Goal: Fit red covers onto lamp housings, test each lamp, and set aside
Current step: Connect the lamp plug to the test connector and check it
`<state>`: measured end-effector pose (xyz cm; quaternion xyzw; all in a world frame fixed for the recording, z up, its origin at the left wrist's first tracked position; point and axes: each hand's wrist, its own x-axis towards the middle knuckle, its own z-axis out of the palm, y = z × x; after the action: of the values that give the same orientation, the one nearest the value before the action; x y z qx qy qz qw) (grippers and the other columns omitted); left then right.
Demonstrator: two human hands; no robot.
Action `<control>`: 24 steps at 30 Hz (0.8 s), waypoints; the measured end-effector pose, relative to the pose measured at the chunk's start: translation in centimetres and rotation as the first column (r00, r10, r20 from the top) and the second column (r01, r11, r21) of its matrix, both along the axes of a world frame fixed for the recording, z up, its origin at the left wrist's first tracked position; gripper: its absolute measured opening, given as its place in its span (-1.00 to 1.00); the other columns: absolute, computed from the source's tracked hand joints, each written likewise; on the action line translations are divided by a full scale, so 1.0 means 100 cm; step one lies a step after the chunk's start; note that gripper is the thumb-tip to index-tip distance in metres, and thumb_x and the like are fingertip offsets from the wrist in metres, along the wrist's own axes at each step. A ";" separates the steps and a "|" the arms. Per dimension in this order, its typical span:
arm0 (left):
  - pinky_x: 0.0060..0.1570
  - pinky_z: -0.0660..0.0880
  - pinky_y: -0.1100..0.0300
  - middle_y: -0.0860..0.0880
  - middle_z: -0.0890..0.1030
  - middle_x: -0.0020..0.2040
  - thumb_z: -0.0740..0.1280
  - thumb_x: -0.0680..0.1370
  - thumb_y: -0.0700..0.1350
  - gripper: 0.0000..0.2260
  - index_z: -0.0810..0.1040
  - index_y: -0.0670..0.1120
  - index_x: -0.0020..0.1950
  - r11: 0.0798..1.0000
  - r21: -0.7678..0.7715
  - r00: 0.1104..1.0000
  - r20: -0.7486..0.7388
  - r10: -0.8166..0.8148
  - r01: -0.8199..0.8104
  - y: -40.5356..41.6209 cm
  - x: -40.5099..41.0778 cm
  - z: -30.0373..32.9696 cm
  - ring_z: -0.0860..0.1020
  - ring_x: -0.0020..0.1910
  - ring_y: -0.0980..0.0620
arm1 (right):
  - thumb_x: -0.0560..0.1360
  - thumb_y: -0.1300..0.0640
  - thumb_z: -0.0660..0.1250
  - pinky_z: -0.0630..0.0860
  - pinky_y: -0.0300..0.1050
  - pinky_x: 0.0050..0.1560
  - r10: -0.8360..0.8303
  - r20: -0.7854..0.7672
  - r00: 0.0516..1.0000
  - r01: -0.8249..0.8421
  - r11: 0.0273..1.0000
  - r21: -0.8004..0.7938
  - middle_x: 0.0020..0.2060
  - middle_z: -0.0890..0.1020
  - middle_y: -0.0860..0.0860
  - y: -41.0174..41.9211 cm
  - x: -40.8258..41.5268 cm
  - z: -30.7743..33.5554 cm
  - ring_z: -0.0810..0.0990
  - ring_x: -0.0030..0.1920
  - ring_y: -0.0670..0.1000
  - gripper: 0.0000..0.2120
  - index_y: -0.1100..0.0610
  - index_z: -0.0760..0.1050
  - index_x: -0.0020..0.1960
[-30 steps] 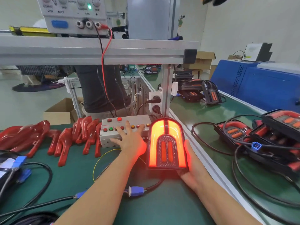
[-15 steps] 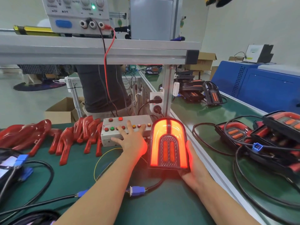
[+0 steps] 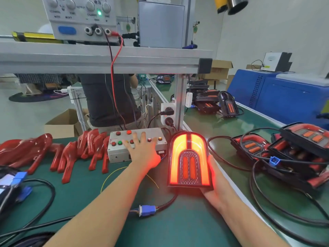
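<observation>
Fingers (image 3: 137, 139) of left hand (image 3: 142, 154) spread flat across button box (image 3: 137, 147), resting among its red, green and amber buttons at frame centre. Right hand (image 3: 215, 191) cupped behind lit lamp (image 3: 189, 160), propping it upright just right of centre; fingers hidden behind housing, spread unclear. Blue connector (image 3: 146, 210) on lamp's cable below, on green mat. Red covers (image 3: 71, 152) lined up at left. Power supply (image 3: 80, 16) upper left, labelled OUTPUT, COARSE, FINE, green indicator glowing. Finished lamps (image 3: 292, 148) piled at right.
</observation>
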<state>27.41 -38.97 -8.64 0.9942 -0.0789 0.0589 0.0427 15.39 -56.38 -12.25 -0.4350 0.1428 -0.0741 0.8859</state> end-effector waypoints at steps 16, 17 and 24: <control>0.32 -0.30 -0.40 -0.11 -0.06 0.58 0.23 0.49 -0.15 -0.37 0.15 0.23 0.50 1.000 -0.022 1.000 0.022 -0.003 0.004 0.001 0.001 -0.003 -0.20 0.53 -0.23 | 0.58 -0.16 0.21 0.65 0.04 -0.08 0.014 -0.048 0.999 -0.015 1.000 -0.010 0.04 0.70 0.13 0.001 0.001 0.004 0.71 0.01 0.13 -0.62 0.08 0.63 0.13; 0.32 -0.30 -0.40 -0.11 -0.06 0.58 0.23 0.49 -0.15 -0.37 0.15 0.23 0.50 1.000 -0.018 1.000 0.021 -0.003 0.003 0.001 0.001 -0.003 -0.21 0.53 -0.23 | 0.58 -0.16 0.21 0.66 0.02 -0.12 0.016 -0.054 0.998 -0.016 1.000 -0.012 0.04 0.71 0.13 0.001 0.000 0.004 0.71 0.00 0.12 -0.62 0.08 0.63 0.13; 0.34 -0.29 -0.38 -0.09 -0.13 0.58 0.25 0.50 -0.10 -0.33 0.04 0.23 0.53 1.000 0.009 1.000 -0.003 -0.025 0.025 0.005 -0.004 -0.004 -0.22 0.53 -0.23 | 0.58 -0.16 0.23 0.57 0.13 0.12 0.006 -0.108 0.994 -0.013 0.998 -0.068 0.04 0.71 0.13 0.003 -0.002 0.009 0.71 0.00 0.12 -0.62 0.09 0.65 0.11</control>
<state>26.97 -38.46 -9.02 0.9934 -0.0913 0.0565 0.0393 15.15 -56.10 -11.36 -0.4692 0.1857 -0.0513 0.8618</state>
